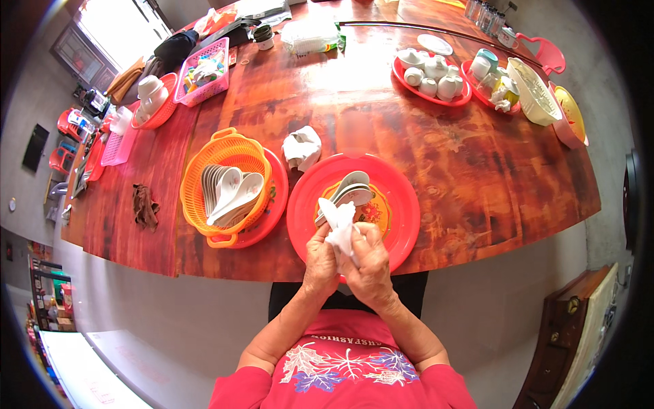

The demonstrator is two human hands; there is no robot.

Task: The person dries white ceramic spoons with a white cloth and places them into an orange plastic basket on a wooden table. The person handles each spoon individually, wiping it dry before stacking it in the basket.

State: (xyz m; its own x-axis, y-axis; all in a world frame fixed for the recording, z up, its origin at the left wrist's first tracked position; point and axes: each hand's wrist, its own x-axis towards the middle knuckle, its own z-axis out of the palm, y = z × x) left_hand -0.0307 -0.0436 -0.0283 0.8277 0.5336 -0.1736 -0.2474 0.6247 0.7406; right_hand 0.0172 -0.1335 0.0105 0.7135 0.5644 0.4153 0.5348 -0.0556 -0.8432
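Above the near rim of a red plastic basin (402, 225), my left hand (320, 262) and my right hand (369, 266) come together, fingers closed on a crumpled white cloth (339, 221). Whether a spoon is wrapped inside the cloth cannot be made out. Several white soup spoons (355, 195) lie in the basin just beyond the cloth, over its flowered bottom. To the left, an orange plastic basket (197, 158) carries a stack of more soup spoons (231, 194). It rests on a red tray (278, 204). A second white cloth (302, 147) lies bunched between basket and basin.
A brown rag (145, 206) lies at left on the wooden table (490, 184). Far right are a red tray of white teapots and cups (436, 99), a red tray of cups (470, 71) and a cream basket (533, 92). A pink basket (218, 78) stands far left.
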